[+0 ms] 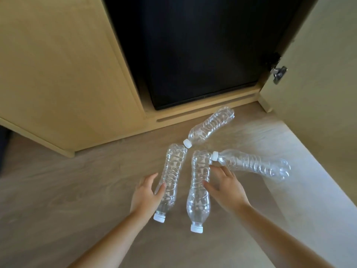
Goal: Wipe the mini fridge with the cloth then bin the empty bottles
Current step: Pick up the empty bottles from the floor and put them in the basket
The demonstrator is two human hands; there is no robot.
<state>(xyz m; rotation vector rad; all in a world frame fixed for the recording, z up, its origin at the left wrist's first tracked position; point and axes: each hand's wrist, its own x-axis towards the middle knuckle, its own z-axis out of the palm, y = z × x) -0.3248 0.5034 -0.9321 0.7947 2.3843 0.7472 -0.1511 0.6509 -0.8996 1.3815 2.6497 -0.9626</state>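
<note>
**Wood-grain floor (77, 209) before an open cabinet (58, 74): four empty bottles, two hands reaching**

1. Left hand (144, 194). Palm down and spread, not closed on anything. The thumb lies on the left bottle (171, 178) and the fingers run beside its left flank.
2. Right hand (228, 188). Also spread and holding nothing. The thumb touches the middle bottle (199, 190), and the fingertips reach towards the neck of the right bottle (253, 165).
3. Bottles, four. All are clear ribbed plastic with white caps (197, 228), and all lie on their sides.
   - Left and middle: roughly parallel, caps towards the person.
   - Right: angled away, its cap touching or just beside the base of the middle bottle.
   - Far bottle (210, 126): just in front of the cabinet plinth, its cap near the base of the left bottle.
4. Handling, as judged. The bottles look empty, so they should be very light. Their thin walls would dent under a squeeze, and they would roll or skid at a nudge. The ribbed waist is likely the best hold, or the stiff neck under the cap. One hand could probably take two by the necks.
5. Mini fridge (193, 64). A black box with a plain dark front, set inside the cabinet recess.
6. Surroundings. The cabinet is pale wood. Its door (318, 74) stands swung open at the right, with a metal hinge (278, 74) showing. Bright light falls across the floor at the right.
</note>
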